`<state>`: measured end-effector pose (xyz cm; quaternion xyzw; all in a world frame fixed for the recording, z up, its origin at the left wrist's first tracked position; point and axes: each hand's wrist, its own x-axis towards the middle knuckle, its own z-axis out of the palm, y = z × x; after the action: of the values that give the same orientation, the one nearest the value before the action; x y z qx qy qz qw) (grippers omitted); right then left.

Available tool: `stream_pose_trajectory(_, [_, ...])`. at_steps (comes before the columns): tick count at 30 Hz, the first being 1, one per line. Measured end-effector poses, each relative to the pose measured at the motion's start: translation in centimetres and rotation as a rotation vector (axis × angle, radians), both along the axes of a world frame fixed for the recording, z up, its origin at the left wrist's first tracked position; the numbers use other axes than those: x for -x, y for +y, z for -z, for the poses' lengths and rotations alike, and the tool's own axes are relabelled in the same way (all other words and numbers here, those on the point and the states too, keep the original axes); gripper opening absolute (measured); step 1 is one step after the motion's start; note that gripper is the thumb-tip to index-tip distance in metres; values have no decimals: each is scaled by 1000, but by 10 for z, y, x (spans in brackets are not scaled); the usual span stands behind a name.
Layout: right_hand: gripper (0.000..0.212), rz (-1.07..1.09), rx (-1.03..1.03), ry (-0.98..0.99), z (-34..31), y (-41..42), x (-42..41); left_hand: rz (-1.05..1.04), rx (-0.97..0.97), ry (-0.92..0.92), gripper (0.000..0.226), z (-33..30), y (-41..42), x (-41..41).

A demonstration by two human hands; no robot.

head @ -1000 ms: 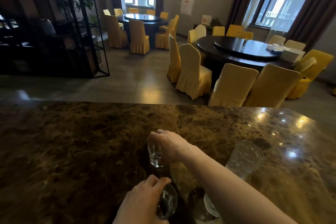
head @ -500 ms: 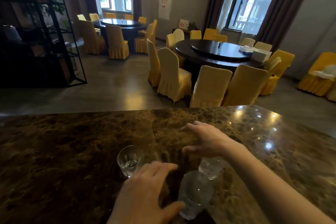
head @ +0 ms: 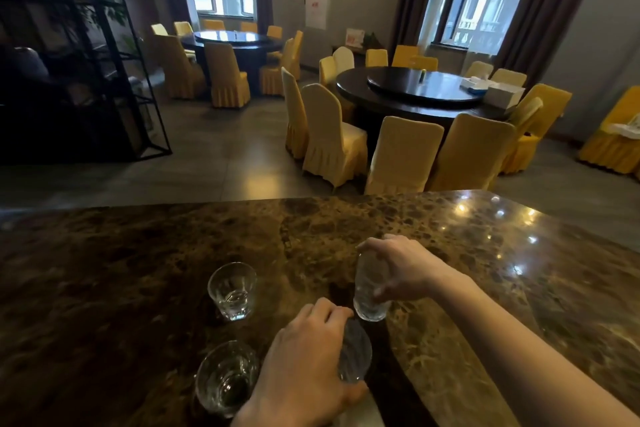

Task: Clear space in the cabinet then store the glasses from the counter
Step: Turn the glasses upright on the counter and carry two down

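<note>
Since half a second ago the right hand (head: pixel 403 269) has been closing from spread fingers onto a tall ribbed glass (head: pixel 370 291) at centre frame, gripping it from above. The left hand (head: pixel 304 367), lower centre, is wrapping around a second textured glass (head: pixel 353 354), which is tilting. Two short clear tumblers are standing free to the left: one (head: pixel 232 289) mid-frame, another (head: pixel 225 378) at the lower edge, just beside the left hand. All are sitting on the glossy, mottled brown marble counter (head: pixel 138 270).

Each hand (head: pixel 304 371) (head: pixel 401 267) grips a glass (head: pixel 355 354) (head: pixel 369 291) — two more (head: pixel 232 289) (head: pixel 225 378), apparently empty, stand beside.
</note>
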<state>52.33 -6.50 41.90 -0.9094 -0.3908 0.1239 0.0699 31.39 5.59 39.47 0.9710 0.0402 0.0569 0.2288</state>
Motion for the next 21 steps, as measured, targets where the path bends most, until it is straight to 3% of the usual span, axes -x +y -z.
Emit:
stream_pose_trajectory(12, [96,-235,-69,41,6,107,29,-40,47,120,85,2,-3,19])
stream_pose_trajectory(21, [103,-228,-68,8,18,118,22,-35,66,111,85,7,-4,13])
